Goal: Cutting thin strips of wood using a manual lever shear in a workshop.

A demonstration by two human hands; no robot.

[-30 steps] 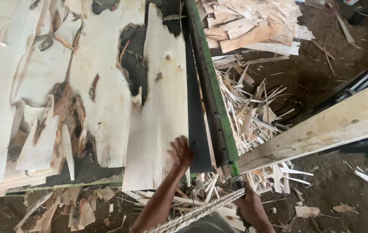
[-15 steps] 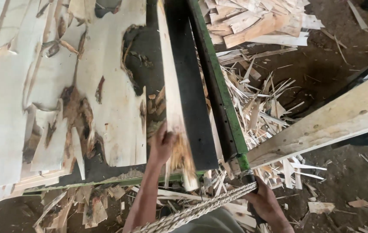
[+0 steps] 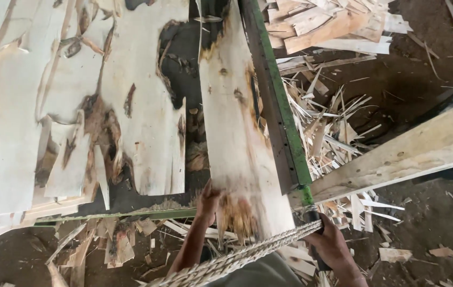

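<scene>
Now, far left, wide pale sheets of torn wood veneer [image 3: 77, 101] lie flat on the bed. Your left hand [image 3: 209, 201] clamps the frayed near end of a long pale veneer strip [image 3: 237, 138], tilted up against the green metal frame rail [image 3: 282, 117]. A twisted rope [image 3: 258, 252] runs across below. Your right hand [image 3: 331, 245] wraps the rail's lower end, beside a pale wooden plank [image 3: 407, 151] and scattered splinters [image 3: 332, 127].

Left hand [image 3: 208, 201] grips veneer strip [image 3: 237, 138] at lower centre; right hand [image 3: 328, 245] apparently clasps green frame [image 3: 285, 117] end.
</scene>
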